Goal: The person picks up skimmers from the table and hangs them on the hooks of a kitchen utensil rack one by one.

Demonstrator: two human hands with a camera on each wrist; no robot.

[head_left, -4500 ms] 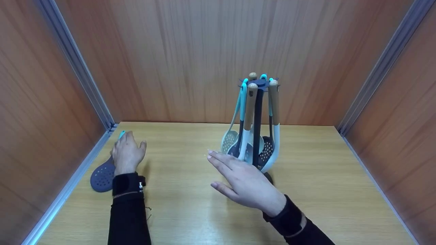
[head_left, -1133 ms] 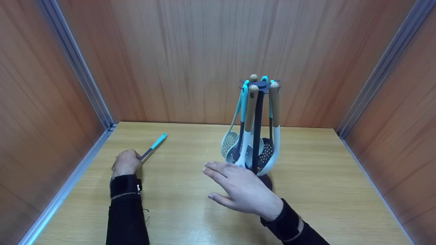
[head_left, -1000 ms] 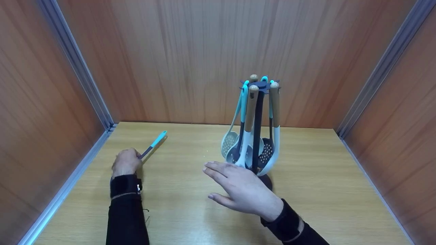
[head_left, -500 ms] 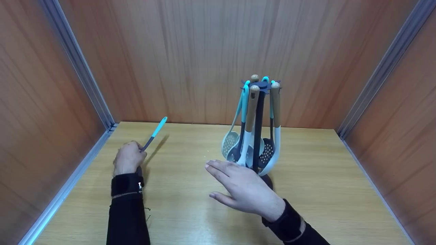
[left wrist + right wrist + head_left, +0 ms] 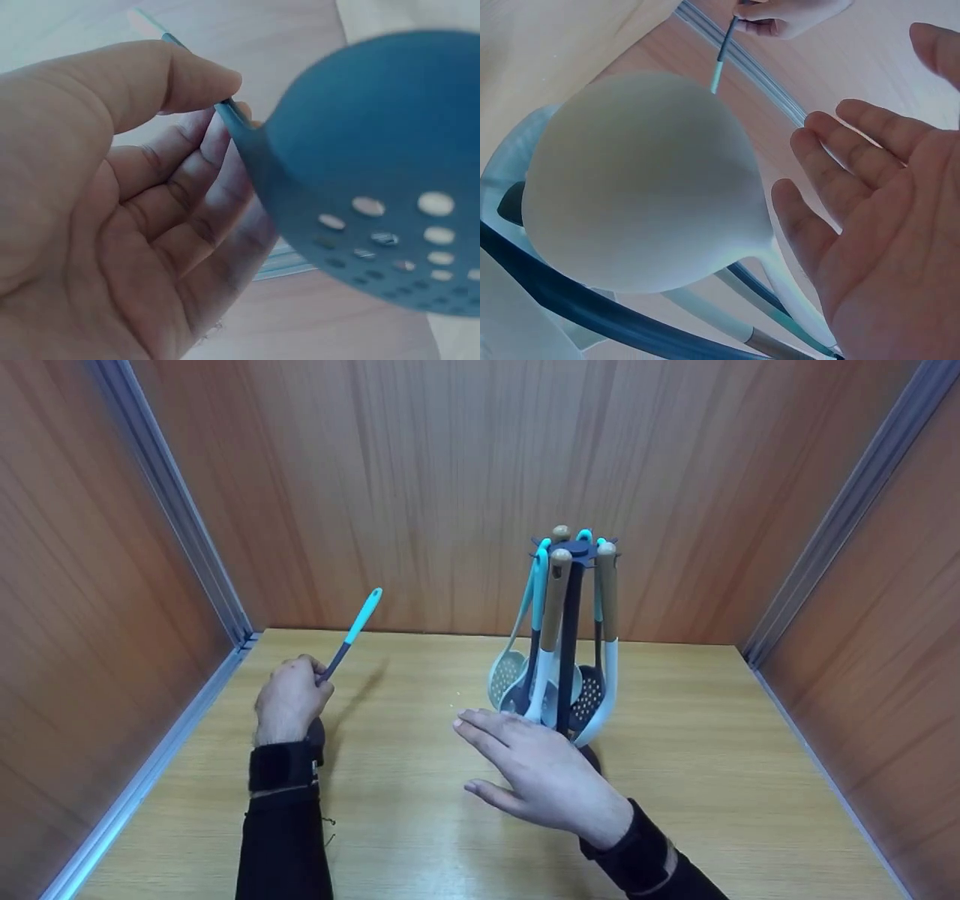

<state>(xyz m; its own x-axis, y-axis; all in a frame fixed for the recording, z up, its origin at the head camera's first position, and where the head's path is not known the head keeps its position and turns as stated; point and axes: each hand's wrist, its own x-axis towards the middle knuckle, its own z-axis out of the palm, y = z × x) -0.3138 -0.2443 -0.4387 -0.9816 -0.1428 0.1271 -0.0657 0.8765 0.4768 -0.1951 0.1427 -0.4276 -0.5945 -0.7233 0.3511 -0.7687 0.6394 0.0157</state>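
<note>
My left hand (image 5: 292, 701) pinches the neck of a skimmer (image 5: 364, 616) between thumb and fingers, off the table at the left. Its turquoise handle tip points up and away; in the left wrist view its dark bowl with holes (image 5: 360, 142) faces the camera. My right hand (image 5: 544, 776) is stretched flat, palm down, in front of a utensil stand (image 5: 569, 645). Several ladles and skimmers hang from that stand. In the right wrist view the right hand's straight fingers are beside a white ladle (image 5: 645, 187); whether they touch it I cannot tell. The hand hides part of the stand's base.
Wooden panels (image 5: 420, 495) close off the back and both sides of the table (image 5: 405, 810). Metal strips (image 5: 150, 787) run along the side edges. The stand's hanging handles, turquoise and tan (image 5: 555, 600), rise at centre right.
Over the last second my left hand has lifted the skimmer higher and slightly away from me; earlier it lay at the left with the hand over it. The right hand has stayed nearly still.
</note>
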